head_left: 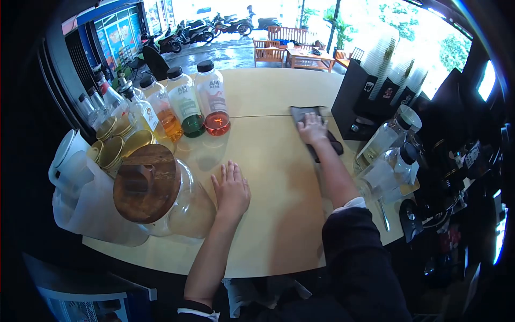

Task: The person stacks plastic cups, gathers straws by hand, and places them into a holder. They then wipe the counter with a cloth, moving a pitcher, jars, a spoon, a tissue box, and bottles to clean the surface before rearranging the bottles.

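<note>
My left hand lies flat on the pale counter, fingers apart, just right of a big glass jar with a wooden lid. Farther out and to the right, my right hand rests palm down on a dark folded cloth, its fingers spread over the cloth's upper part. The cloth lies on the counter, left of the black cup holder.
Bottles with red, green and orange liquid stand at the back left, near gold cups and a white pitcher. Clear bottles and a spoon are at the right. Wooden benches stand beyond.
</note>
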Motion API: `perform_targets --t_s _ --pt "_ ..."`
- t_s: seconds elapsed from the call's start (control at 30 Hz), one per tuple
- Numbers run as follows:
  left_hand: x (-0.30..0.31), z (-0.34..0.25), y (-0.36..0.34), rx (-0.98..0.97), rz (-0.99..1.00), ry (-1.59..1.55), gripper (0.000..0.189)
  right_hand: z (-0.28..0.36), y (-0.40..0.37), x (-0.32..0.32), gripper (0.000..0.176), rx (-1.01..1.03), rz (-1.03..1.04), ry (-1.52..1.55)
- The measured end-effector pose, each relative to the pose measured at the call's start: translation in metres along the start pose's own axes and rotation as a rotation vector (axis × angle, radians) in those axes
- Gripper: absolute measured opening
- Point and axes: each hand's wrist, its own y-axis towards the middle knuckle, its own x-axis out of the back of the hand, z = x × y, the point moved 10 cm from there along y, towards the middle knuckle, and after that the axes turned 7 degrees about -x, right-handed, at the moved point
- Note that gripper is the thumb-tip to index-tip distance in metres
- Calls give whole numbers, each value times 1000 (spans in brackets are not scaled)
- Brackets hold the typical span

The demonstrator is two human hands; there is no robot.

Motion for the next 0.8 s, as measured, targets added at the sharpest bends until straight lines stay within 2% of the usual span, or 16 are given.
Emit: perform_targets --t_s 0.07,0.13,0.23,0.33,0.4,0.47,0.53,0.63,0.73,0.77,0.8 --pt "0 1 -1 2 6 6 54 -41 4 2 65 -196 -18 46" --pt "-1 1 -1 5 16 -1 54 -56 -7 1 66 -248 -72 67" --pt "-3 1 0 5 3 26 54 -59 -46 -7 66 -338 -28 1" --pt "-3 1 0 13 18 17 55 -37 -114 -7 65 -206 -33 -4" --pt "-3 -1 0 16 24 22 55 -7 -163 -6 65 -17 8 -82" --pt "-2 3 -1 35 30 38 55 3 -171 -8 66 83 26 -60" --pt "-3 1 -1 12 22 0 54 3 -137 -1 68 191 24 128" --pt "-1 2 -1 35 41 -5 55 -1 -55 2 65 123 -97 143" --pt "14 -1 -1 37 -60 -65 57 48 -25 0 62 79 -114 157" --pt "14 1 2 37 -63 -60 57 83 -39 4 62 225 -108 175" --pt "19 3 2 30 -156 -103 57 114 -62 8 61 368 -96 189"
